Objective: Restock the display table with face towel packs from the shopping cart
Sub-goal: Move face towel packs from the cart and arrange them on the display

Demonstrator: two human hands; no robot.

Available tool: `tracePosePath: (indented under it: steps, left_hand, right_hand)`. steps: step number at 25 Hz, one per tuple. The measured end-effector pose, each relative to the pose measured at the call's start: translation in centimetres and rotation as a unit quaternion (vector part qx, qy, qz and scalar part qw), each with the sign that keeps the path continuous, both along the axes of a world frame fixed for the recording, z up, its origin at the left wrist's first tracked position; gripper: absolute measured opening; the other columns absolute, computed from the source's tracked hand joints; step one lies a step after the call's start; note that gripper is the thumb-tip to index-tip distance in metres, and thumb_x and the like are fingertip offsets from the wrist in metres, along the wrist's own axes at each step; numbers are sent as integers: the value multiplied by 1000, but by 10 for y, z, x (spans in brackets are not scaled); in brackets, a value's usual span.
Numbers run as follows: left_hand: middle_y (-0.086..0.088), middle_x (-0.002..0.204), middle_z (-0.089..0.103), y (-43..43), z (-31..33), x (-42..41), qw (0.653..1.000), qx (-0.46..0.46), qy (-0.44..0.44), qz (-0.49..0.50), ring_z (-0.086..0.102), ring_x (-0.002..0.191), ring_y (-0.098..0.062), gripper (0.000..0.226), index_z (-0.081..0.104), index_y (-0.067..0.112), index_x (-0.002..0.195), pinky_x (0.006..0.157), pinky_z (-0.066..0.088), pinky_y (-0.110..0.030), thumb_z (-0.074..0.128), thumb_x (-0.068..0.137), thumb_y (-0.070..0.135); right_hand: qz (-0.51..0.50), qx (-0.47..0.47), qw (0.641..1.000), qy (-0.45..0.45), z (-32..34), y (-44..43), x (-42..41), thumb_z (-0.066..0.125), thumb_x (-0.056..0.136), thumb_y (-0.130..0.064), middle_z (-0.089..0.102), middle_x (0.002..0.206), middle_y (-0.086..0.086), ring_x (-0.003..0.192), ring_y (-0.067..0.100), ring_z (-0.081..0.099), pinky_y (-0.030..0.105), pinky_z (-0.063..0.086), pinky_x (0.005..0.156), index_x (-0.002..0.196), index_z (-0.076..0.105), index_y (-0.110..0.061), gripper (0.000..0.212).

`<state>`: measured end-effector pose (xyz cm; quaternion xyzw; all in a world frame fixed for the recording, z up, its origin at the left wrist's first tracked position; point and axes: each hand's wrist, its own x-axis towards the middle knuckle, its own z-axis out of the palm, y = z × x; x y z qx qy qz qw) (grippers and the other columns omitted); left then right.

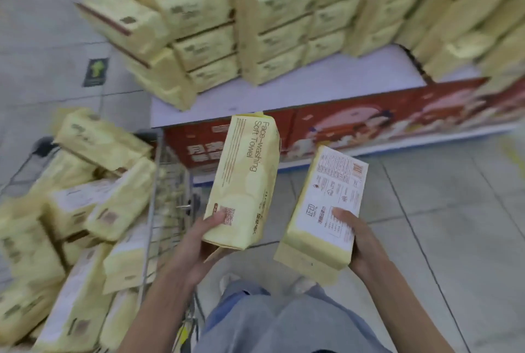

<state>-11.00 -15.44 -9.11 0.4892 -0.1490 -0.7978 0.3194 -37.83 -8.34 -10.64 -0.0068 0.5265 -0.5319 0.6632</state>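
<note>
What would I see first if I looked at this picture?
Two yellow towel packs stand out in the middle: the left hand holds one pack, the right hand another. Behind them, stacked packs crowd the display table, and the shopping cart at left holds more.

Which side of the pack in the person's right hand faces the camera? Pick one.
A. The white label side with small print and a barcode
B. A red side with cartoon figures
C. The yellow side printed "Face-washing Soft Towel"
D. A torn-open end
A: the pack in the right hand shows its white printed label with a barcode near the top; the right hand grips its lower end.
</note>
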Motion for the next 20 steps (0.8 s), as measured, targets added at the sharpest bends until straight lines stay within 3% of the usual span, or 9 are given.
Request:
tracePosePath:
  steps: [4, 8, 10, 13, 16, 18, 20]
  left_hand:
    - [-17, 102, 72, 9, 3, -104, 995, 26, 15, -93, 71, 88, -34, 50, 72, 9, 97, 63, 59, -49, 83, 52, 28]
    - [-17, 103, 72, 18, -4, -181, 986, 52, 23, -158, 70, 89, -36, 47, 64, 11, 106, 63, 58, -50, 72, 62, 25]
    - [-17, 102, 72, 16, -6, -210, 978, 55, 14, -201, 71, 88, -35, 49, 68, 10, 102, 63, 58, -49, 79, 56, 26]
    - [-18, 102, 72, 3, -10, -248, 968, 51, 6, -247, 71, 89, -35, 48, 77, 10, 89, 64, 58, -48, 90, 45, 28]
    - [-20, 108, 70, -19, -24, -283, 966, 62, -3, -251, 70, 92, -35, 37, 72, 9, 96, 76, 57, -54, 74, 63, 25]
    - [-20, 111, 69, -41, -33, -314, 963, 70, -15, -258, 69, 96, -36, 41, 68, 9, 104, 88, 52, -54, 70, 66, 26]
    - [-19, 110, 70, -65, -38, -349, 960, 69, -21, -272, 69, 95, -35, 49, 64, 9, 110, 79, 56, -49, 70, 66, 29]
  right_hand:
    - [-126, 16, 992, 1, -7, 73, -75, 66, 70, -17, 74, 102, 10, 88, 26, 72, 33, 58, 59, 110, 62, -14, 41]
    - [-240, 22, 970, -10, -15, 126, -123, 66, 69, -16, 74, 100, 10, 86, 26, 72, 34, 57, 57, 110, 62, -13, 41]
    - [-275, 28, 961, -16, -19, 137, -144, 65, 70, -16, 74, 100, 10, 85, 25, 72, 34, 57, 56, 109, 62, -14, 39]
    - [-301, 23, 953, -27, -23, 129, -178, 64, 71, -16, 74, 101, 9, 86, 24, 72, 35, 58, 58, 109, 61, -15, 38]
    - [-310, 19, 950, -32, -27, 103, -218, 65, 71, -17, 74, 102, 8, 87, 23, 72, 35, 59, 59, 110, 61, -17, 39]
    - [-312, 17, 949, -32, -32, 77, -253, 65, 70, -17, 74, 101, 9, 86, 24, 72, 35, 58, 58, 110, 61, -16, 40]
    - [-316, 18, 948, -38, -31, 48, -286, 66, 69, -17, 74, 101, 9, 86, 24, 72, 35, 58, 58, 111, 61, -15, 42]
